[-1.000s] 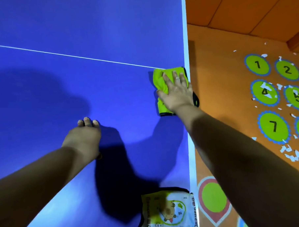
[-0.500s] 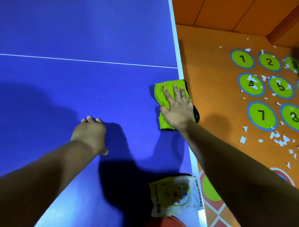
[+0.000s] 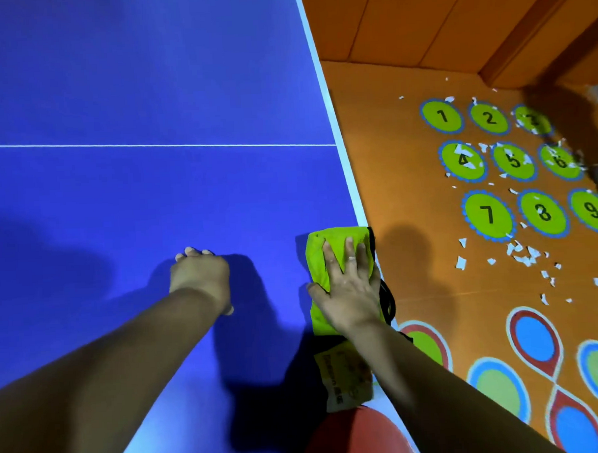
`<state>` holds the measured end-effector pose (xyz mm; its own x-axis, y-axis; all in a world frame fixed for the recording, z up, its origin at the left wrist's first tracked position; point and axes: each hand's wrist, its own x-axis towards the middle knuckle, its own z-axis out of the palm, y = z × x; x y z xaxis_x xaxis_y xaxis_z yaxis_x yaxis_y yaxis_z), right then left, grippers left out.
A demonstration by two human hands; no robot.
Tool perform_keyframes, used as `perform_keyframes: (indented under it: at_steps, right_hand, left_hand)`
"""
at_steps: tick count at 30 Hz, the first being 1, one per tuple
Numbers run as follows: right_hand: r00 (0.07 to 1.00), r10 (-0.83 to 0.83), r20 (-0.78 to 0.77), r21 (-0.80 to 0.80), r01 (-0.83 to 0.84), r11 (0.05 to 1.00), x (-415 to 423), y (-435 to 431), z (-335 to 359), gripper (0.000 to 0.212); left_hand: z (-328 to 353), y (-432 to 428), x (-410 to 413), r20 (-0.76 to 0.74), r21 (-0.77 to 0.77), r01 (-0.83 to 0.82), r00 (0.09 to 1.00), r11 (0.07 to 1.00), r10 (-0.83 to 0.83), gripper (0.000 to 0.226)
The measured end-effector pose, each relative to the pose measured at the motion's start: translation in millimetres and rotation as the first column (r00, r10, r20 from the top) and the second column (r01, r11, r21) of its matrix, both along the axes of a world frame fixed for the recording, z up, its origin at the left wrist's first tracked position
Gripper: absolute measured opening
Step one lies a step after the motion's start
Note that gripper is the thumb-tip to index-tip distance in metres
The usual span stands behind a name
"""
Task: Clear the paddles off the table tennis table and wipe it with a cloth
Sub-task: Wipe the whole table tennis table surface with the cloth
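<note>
Lime-green folded cloth (image 3: 339,236) is sliding nearer along the blue tabletop's (image 3: 147,79) right edge, leaving the white line (image 3: 184,144) behind. I'm reading right hand (image 3: 348,292) pressing it, fingers flat; left hand (image 3: 200,275) bracing, fingers curled, empty. Edge strip getting wiped.

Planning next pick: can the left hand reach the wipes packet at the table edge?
Probably yes: bare table lies between the left hand and the wipes packet, though the right forearm crosses part of it.
</note>
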<state>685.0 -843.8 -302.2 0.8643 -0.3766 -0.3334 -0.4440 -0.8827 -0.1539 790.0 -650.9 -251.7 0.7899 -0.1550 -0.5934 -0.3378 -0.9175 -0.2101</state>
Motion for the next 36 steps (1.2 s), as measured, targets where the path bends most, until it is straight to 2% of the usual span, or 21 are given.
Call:
perform_keyframes:
  at_steps: [5,8,11,14,17,19,21,27,31,34,36]
  right_hand:
    - [0.995,0.060,0.085,-0.124,-0.049,0.991,21.2,-17.9,-1.0,0.078]
    - [0.996,0.040,0.075,-0.171,-0.027,0.985,35.8,-17.7,-5.7,0.071]
    - [0.989,0.015,0.148,-0.168,0.010,0.986,32.4,-5.4,-6.8,0.078]
    - [0.988,-0.077,0.134,-0.108,0.092,0.990,31.3,14.1,-2.0,0.085]
    - [0.979,-0.161,0.126,-0.104,0.175,0.979,35.6,53.9,2.0,0.082]
    - [0.982,-0.149,0.116,-0.132,0.164,0.978,37.9,91.5,-0.8,0.081]
    - [0.987,-0.118,0.112,-0.162,0.136,0.977,44.9,135.0,-4.9,0.078]
    - [0.992,0.036,0.123,-0.189,-0.012,0.982,70.3,262.3,-11.7,0.066]
    - [0.963,0.258,0.075,-0.100,-0.250,0.963,88.7,327.0,-9.0,0.071]
    - [0.889,0.452,0.078,-0.060,-0.448,0.892,104.6,320.6,-10.8,0.068]
    - [0.837,0.538,0.100,-0.073,-0.533,0.843,116.1,296.8,-14.0,0.065]
  left_hand:
    - [-1.9,8.8,2.8,0.047,-0.026,0.071,0.996,0.997,-0.070,0.095]
    - [-1.3,12.8,3.6,0.098,-0.051,0.151,0.984,0.987,-0.146,0.077]
    - [-4.2,21.6,0.8,0.078,-0.079,0.167,0.984,0.983,-0.161,0.087]
    - [-9.0,46.1,3.8,0.056,-0.248,0.150,0.989,0.957,-0.140,0.086]
    - [-5.3,84.7,16.1,-0.005,-0.514,0.040,0.999,0.857,-0.050,0.076]
    - [-4.4,117.3,22.7,0.047,-0.597,0.026,0.999,0.802,0.002,0.072]
    - [-8.0,153.3,26.8,0.137,-0.617,0.050,0.990,0.785,0.044,0.067]
    - [-22.2,248.0,30.4,0.196,-0.592,-0.028,0.964,0.805,0.178,0.054]
    - [-27.6,296.1,25.8,0.213,-0.606,-0.151,0.915,0.781,0.342,0.049]
    - [-32.5,308.8,16.6,0.232,-0.597,-0.216,0.875,0.772,0.424,0.052]
    - [-35.0,302.7,9.9,0.261,-0.582,-0.202,0.871,0.788,0.417,0.051]
